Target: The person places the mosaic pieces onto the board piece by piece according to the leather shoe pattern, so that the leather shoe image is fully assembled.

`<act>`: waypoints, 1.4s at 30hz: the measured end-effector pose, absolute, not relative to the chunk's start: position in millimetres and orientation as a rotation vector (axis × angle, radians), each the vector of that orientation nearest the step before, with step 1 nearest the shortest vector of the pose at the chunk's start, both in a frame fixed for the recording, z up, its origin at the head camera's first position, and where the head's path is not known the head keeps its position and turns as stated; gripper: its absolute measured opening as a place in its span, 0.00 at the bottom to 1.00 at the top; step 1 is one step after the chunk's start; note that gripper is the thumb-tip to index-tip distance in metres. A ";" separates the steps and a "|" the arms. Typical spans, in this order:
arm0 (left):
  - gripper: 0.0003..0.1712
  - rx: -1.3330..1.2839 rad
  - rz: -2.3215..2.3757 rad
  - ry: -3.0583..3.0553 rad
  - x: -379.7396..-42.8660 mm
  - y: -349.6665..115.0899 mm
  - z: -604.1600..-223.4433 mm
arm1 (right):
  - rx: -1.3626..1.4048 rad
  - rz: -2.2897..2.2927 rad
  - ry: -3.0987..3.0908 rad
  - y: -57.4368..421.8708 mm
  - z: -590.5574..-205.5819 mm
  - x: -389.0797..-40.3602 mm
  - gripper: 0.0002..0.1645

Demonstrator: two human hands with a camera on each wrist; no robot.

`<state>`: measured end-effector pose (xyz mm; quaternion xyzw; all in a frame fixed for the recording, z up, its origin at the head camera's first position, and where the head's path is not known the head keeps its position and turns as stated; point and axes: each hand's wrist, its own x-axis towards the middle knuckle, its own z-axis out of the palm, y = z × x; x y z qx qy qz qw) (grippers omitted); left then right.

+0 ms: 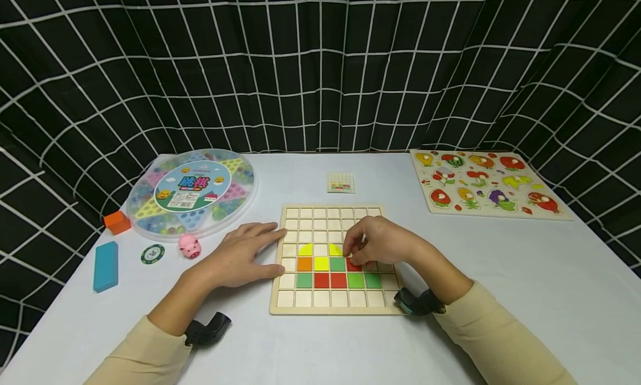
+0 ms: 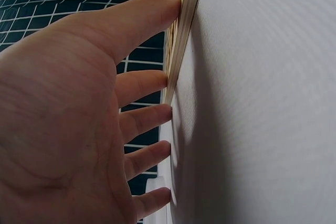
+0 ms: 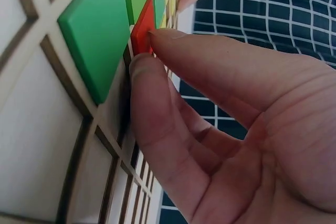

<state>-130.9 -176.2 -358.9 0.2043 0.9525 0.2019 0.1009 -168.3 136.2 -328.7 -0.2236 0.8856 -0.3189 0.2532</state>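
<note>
A wooden grid board (image 1: 276, 296) lies in front of me, holding several coloured tiles. My right hand (image 1: 383, 240) pinches a red tile (image 3: 140, 30) between thumb and index finger, at a cell right of a green tile (image 1: 338, 264). In the right wrist view a larger-looking green tile (image 3: 97, 35) sits closer to the camera. Rounded yellow pieces (image 1: 306, 250) top the pattern, above an orange tile (image 1: 304, 263) and a yellow square (image 1: 321, 263). My left hand (image 1: 245, 257) is spread, with thumb and index fingertips against the board's left edge.
Beyond the board lies a small pattern card (image 1: 341, 183). At left are a round game box (image 1: 192, 187), pink pig (image 1: 190, 246), poker chip (image 1: 152, 254), orange block (image 1: 117, 222) and blue block (image 1: 105, 266). A fruit puzzle board (image 1: 488, 182) lies at back right.
</note>
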 end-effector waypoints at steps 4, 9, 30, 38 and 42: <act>0.45 0.612 0.600 2.812 -131.6 -175.2 -359.3 | -0.675 -0.845 2.439 143.9 -327.1 -168.8 0.09; 0.45 0.618 0.590 2.815 -131.6 -175.0 -358.4 | -0.675 -0.876 2.442 159.5 -323.8 -170.9 0.08; 0.45 0.613 0.589 2.820 -130.4 -176.3 -357.7 | -0.462 -0.817 2.540 237.2 -319.3 -169.6 0.15; 0.44 0.617 0.603 2.823 -130.5 -176.4 -358.2 | -0.487 -0.706 2.642 239.5 -327.9 -166.6 0.13; 0.45 0.618 0.597 2.824 -130.8 -176.1 -358.4 | -0.481 -0.675 2.659 239.1 -328.0 -166.8 0.12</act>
